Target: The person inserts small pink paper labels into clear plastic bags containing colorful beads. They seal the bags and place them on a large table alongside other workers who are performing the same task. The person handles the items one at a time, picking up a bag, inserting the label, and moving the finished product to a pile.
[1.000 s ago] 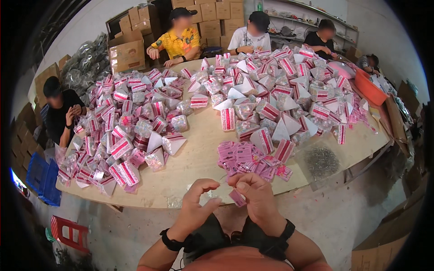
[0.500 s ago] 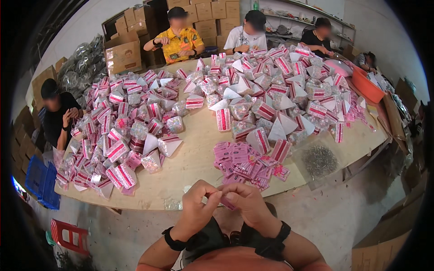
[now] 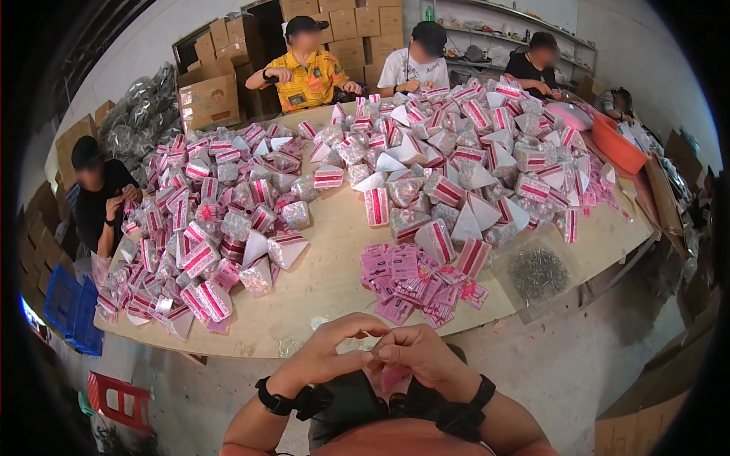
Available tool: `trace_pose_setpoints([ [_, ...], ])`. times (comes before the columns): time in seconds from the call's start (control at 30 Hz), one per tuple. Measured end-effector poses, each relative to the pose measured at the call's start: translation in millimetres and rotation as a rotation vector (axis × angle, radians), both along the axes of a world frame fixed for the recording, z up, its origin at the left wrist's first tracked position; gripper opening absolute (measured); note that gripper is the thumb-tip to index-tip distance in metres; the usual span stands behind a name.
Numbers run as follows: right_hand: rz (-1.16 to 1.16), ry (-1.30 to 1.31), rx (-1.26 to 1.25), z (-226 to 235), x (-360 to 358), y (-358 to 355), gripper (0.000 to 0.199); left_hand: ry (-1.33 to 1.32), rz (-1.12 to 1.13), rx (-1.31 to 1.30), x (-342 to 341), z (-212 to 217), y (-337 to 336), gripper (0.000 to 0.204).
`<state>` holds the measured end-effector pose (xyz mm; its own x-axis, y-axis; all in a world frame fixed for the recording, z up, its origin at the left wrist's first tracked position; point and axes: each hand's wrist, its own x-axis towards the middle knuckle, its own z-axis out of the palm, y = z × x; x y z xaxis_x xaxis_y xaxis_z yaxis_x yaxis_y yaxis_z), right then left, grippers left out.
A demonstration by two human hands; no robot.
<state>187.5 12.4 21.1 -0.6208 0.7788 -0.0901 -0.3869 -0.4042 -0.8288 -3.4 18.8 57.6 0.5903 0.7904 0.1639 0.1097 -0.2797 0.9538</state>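
Note:
Just off the table's near edge, my two hands meet fingertip to fingertip. My right hand (image 3: pixel 427 359) pinches a small pink card (image 3: pixel 394 377), which hangs below its fingers. Bent round toward the same spot, my left hand (image 3: pixel 340 351) has thumb and forefinger curled; whatever lies between their tips is too small to make out. A heap of pink printed cards (image 3: pixel 395 266) lies on the table beyond my hands. To its right, a clear plastic bag (image 3: pixel 498 262) holds many small metal pieces (image 3: pixel 538 273).
Cake-slice-shaped packages form a left pile (image 3: pixel 199 254) and a right pile (image 3: pixel 464 197) on the wooden table (image 3: pixel 327 266). Co-workers sit around its far and left sides. An orange basin (image 3: pixel 617 144) stands far right; blue crates (image 3: pixel 72 311) and a red stool (image 3: pixel 120 401) stand left.
My hands have shifted slightly down and toward me. The pink card now hangs lower beneath my right fingers, and the left thumb and forefinger have parted into a wider curve.

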Motion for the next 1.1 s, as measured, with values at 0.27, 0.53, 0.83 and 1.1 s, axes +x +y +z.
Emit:
trace_pose_setpoints([
  [0.27,0.011,0.009,-0.098,-0.4,-0.1,0.3,0.015,0.135,0.244,0.299,0.8,-4.7,-13.3,0.015],
  [0.53,-0.152,-0.116,0.224,8.6,-11.3,-4.0,0.015,0.072,0.380,0.084,11.7,-9.8,-18.5,0.010],
  [0.83,-0.333,-0.546,0.643,17.2,-16.7,-9.4,0.014,-0.240,0.361,-0.270,11.1,-20.8,-14.8,0.012],
  [1.1,-0.542,-0.857,1.331,15.0,-22.9,-6.9,0.007,-0.336,0.384,-0.279,10.6,-24.4,-16.1,0.012],
])
